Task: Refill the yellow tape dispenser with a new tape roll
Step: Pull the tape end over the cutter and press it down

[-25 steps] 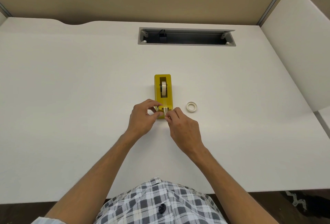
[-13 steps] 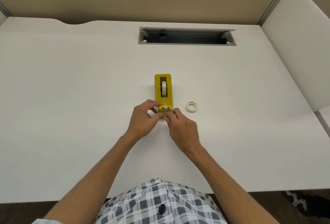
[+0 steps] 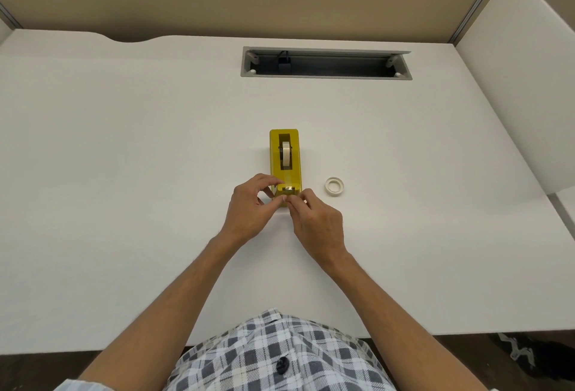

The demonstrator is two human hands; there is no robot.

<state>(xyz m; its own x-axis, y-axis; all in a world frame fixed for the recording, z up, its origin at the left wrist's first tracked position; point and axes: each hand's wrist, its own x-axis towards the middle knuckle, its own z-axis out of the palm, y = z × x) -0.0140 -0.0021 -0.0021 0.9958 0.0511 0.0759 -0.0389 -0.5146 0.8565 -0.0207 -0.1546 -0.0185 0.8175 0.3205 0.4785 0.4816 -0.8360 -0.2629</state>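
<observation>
The left hand [image 3: 249, 207] fingers hold the near end of the yellow tape dispenser [image 3: 284, 163] on the counter [image 3: 124, 172]. Just right, the right hand [image 3: 317, 222] fingers pinch the tape end. It may stick to them or tear crooked. An empty ring [image 3: 334, 186] lies farther right.

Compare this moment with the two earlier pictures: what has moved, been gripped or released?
Almost nothing. Both hands, left hand and right hand, stay at the near end of the yellow tape dispenser, fingers working the tape there. The roll inside and the empty core on the desk have not moved.
</observation>
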